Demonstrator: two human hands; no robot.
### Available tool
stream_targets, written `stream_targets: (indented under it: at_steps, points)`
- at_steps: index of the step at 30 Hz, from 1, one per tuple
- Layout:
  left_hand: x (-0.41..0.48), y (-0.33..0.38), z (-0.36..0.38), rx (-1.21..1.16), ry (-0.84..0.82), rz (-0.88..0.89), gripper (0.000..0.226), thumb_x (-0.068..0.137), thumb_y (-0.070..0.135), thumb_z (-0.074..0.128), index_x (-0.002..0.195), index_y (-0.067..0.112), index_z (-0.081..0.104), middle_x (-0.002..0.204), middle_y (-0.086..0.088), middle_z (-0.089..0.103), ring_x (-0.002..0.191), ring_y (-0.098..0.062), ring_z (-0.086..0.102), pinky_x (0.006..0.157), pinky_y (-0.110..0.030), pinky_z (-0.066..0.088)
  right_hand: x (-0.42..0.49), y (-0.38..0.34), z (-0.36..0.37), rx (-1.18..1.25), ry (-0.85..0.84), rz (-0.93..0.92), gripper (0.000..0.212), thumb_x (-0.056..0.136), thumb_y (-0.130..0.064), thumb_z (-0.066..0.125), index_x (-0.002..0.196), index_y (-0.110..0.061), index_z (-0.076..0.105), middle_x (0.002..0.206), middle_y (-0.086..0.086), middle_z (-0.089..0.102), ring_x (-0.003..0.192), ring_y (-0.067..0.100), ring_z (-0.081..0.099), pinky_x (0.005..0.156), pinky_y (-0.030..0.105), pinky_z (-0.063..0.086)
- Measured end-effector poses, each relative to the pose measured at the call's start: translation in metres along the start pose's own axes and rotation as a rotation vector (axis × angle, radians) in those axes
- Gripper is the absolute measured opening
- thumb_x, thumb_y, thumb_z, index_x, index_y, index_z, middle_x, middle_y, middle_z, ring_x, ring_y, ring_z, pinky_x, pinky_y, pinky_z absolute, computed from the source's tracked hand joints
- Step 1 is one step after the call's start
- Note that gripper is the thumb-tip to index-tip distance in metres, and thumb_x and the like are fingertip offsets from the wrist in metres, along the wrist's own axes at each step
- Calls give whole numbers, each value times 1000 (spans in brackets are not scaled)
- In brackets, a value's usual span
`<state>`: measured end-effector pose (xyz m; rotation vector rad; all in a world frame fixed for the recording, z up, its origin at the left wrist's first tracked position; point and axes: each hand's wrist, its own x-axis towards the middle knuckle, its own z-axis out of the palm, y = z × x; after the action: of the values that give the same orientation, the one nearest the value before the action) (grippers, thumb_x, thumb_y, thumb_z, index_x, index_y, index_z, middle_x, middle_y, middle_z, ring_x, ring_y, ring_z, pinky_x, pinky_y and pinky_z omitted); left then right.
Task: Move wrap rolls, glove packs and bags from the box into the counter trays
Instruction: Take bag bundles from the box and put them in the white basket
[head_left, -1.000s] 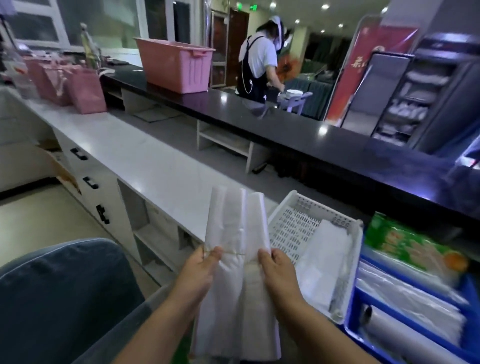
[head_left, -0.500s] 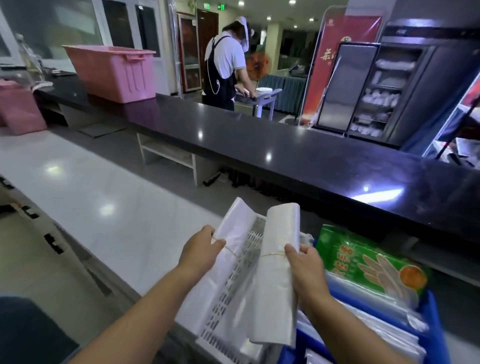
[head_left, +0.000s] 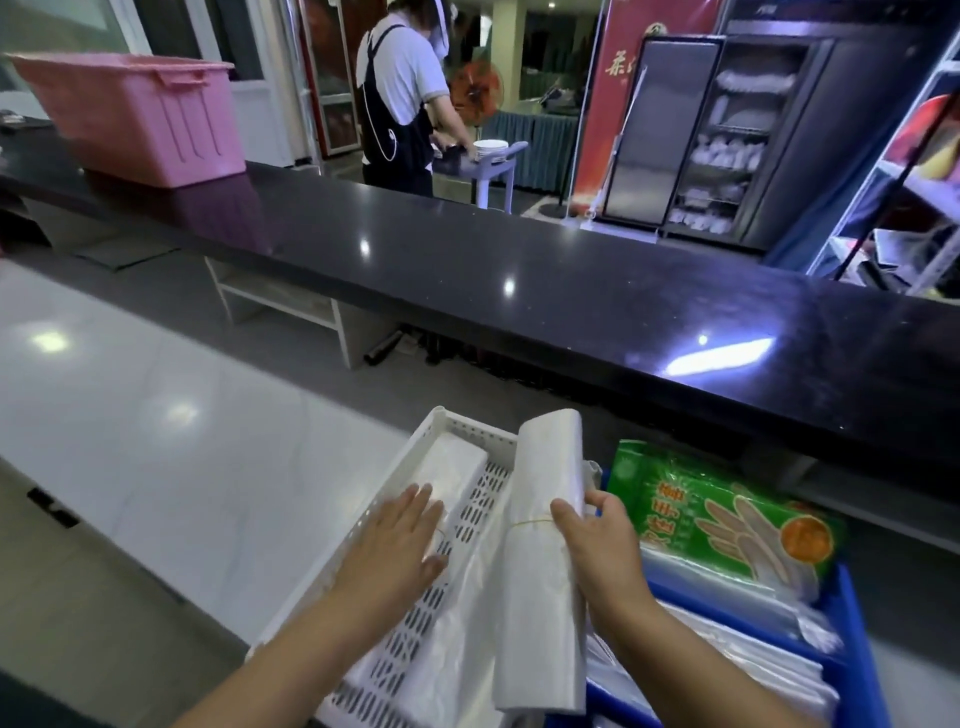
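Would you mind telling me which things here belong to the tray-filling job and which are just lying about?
Belongs to the job:
- bundle of bags in the right hand
- left hand
- white tray
- green glove pack
- blue tray

Just lying about:
- pink bin
- black counter
- stack of plates

We see a bag bundle (head_left: 449, 480) lying in the slotted tray (head_left: 410, 639) on the near counter (head_left: 171, 441); right of it, a glove pack (head_left: 722, 512) in the bin (head_left: 857, 639)

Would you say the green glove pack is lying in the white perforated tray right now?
No, the green glove pack lies in the blue tray to the right, while the white perforated tray holds only white bags.
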<state>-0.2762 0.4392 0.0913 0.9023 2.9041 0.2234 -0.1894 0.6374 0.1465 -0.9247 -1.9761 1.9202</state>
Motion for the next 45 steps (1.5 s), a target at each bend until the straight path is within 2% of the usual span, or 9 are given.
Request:
stream_targets:
  at_steps: [4, 10, 15, 18, 21, 26, 30, 37, 45]
  points:
    - [-1, -8, 13, 1, -92, -25, 68, 97, 42, 29, 148, 16, -9, 157, -3, -16, 143, -17, -18, 112, -31, -15, -9, -6, 10, -4, 12, -6, 23, 87, -20, 61, 104, -25, 47, 92, -7, 60, 81, 11, 62, 56, 24, 45]
    - [2, -5, 6, -138, -57, -51, 62, 98, 37, 31, 149, 14, 6, 159, -6, -3, 146, -20, -8, 118, -34, -5, -24, -14, 33, -30, 20, -12, 22, 89, -19, 58, 108, -21, 47, 94, 1, 64, 83, 18, 65, 68, 35, 54]
    - [-11, 18, -38, -1265, -142, -156, 45, 82, 54, 51, 117, 26, 59, 122, 6, 66, 109, -11, 62, 94, -33, 49, -37, -19, 54, 14, -42, -48, 19, 90, -21, 57, 106, -25, 50, 87, 3, 71, 77, 18, 70, 70, 36, 58]
    - [-15, 11, -52, -1532, -192, -224, 22, 86, 25, 63, 105, 13, 67, 99, -4, 75, 90, -21, 72, 71, -30, 57, -38, -21, 69, 29, -115, -87, 12, 91, -20, 55, 101, -27, 52, 85, 7, 73, 76, 20, 70, 71, 39, 57]
    - [-19, -6, -62, -1374, 44, -309, 15, 82, 7, 65, 96, 11, 66, 92, -7, 75, 85, -24, 71, 74, -35, 58, -28, -15, 76, -205, -213, -198, 13, 95, -15, 47, 98, -22, 58, 91, 6, 69, 83, 22, 64, 73, 32, 51]
    - [-31, -40, -76, -1017, 176, -337, 16, 74, 23, 66, 85, 12, 62, 80, -3, 70, 74, -21, 65, 68, -36, 51, -14, 14, 71, -1281, -605, -701, 34, 88, -12, 49, 118, -25, 59, 126, -2, 61, 114, 21, 54, 103, 33, 37]
    - [-37, -50, -76, -911, 178, -337, 20, 72, 27, 64, 80, 10, 60, 77, -8, 67, 73, -26, 63, 68, -40, 50, -10, 18, 69, -1568, -696, -985, 29, 82, -21, 57, 110, -24, 61, 109, -1, 66, 99, 24, 60, 88, 33, 42]
    - [-30, -35, -62, -803, 133, -298, 15, 75, 24, 62, 80, 11, 57, 77, -6, 66, 70, -21, 61, 60, -32, 43, -8, 5, 60, -1691, -633, -1204, 21, 51, -36, 79, 65, -31, 64, 60, -15, 58, 61, 9, 56, 62, 19, 48]
    - [-9, 18, -30, -838, -79, -227, 22, 83, 19, 54, 105, 16, 52, 100, -3, 62, 88, -19, 60, 78, -35, 49, -14, 3, 28, -1595, -482, -1145, 18, 64, -31, 76, 78, -32, 64, 72, -10, 60, 67, 10, 53, 60, 23, 49]
